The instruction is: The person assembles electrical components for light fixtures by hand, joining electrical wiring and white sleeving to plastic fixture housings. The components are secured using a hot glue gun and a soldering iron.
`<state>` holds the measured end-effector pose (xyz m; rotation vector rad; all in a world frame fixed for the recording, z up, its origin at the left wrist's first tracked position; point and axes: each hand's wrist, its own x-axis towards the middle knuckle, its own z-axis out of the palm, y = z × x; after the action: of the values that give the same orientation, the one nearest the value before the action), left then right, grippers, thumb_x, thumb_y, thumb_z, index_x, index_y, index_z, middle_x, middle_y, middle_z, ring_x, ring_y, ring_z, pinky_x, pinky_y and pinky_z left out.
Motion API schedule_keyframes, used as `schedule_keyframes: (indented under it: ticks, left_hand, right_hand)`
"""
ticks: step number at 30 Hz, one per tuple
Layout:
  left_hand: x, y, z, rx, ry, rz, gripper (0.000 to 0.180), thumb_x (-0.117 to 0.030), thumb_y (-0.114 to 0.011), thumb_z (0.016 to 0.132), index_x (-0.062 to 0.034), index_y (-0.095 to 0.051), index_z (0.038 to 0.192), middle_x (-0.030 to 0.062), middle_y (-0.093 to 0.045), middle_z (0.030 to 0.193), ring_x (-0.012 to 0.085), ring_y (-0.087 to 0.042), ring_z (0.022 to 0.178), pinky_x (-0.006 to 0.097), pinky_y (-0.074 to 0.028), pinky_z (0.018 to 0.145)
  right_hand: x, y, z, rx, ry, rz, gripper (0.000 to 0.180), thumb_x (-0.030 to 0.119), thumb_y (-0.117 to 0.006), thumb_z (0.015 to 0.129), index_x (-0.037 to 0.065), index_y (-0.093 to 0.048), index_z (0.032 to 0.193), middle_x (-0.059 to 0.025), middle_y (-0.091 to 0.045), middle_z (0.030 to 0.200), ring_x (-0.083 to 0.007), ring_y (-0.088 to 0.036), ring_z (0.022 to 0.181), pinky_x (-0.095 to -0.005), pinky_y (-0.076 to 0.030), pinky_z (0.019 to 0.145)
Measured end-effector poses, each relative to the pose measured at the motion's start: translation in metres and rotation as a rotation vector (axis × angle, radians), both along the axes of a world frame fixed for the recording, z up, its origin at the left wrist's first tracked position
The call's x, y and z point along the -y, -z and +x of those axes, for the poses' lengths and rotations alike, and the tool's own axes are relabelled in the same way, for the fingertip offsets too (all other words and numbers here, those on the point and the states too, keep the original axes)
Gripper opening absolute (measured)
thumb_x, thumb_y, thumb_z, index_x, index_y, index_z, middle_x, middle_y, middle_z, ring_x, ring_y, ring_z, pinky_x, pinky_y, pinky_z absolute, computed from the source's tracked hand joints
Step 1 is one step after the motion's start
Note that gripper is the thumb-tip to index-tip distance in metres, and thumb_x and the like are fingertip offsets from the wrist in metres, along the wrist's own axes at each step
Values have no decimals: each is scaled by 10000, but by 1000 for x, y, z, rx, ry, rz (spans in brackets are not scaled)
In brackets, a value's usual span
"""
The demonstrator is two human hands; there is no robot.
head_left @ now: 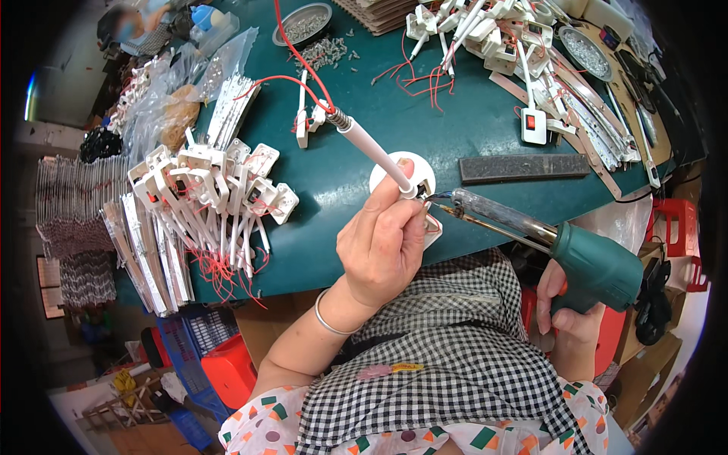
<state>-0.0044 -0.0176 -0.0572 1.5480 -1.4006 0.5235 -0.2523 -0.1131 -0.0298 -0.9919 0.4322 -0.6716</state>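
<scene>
My left hand (pixel 379 246) is closed in a pinch on a white plastic tube part (pixel 371 148), with a round white base beneath the tube's lower end. The tube slants up to the left, and red wires come out of the coiled spring at its upper end. Small thin wires show by the fingertips. My right hand (pixel 572 318) grips the handle of a green soldering gun (pixel 595 262), fingers around it. The gun's tip reaches left to the base beside my left fingertips; whether it touches cannot be made out.
Piles of white switch housings with red wires lie at the left (pixel 220 182) and far right (pixel 504 42). A dark rectangular bar (pixel 523 168) rests right of the base. Bowls of small parts stand at the back (pixel 303 24) and right (pixel 585 53). Another person (pixel 140 30) sits far left.
</scene>
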Motion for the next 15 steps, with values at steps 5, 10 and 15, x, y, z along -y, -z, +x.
schedule_keyframes:
  ticks: [5, 10, 15]
  left_hand:
    - [-1, -2, 0, 29, -14, 11, 177, 4, -701, 770, 14, -555, 869, 247, -653, 1068, 291, -693, 791, 307, -562, 633]
    - [-1, -4, -1, 44, -29, 30, 180, 7, -702, 765, 15, -557, 872, 247, -653, 1064, 293, -694, 793, 307, -566, 638]
    - [-1, -4, -1, 56, -41, 33, 180, 4, -702, 766, 16, -558, 873, 247, -654, 1059, 288, -695, 788, 303, -568, 637]
  right_hand:
    - [-2, 2, 3, 21, 39, -41, 492, 146, -822, 674, -99, -530, 985, -157, -547, 725, -174, -528, 438, -230, -435, 369]
    - [1, 4, -1, 111, 29, -13, 566, 125, -818, 676, -132, -519, 1083, -169, -550, 723, -179, -525, 429, -241, -442, 367]
    - [1, -1, -4, 14, 50, -28, 711, 128, -820, 685, -134, -429, 1218, -182, -556, 743, -188, -531, 449, -255, -451, 375]
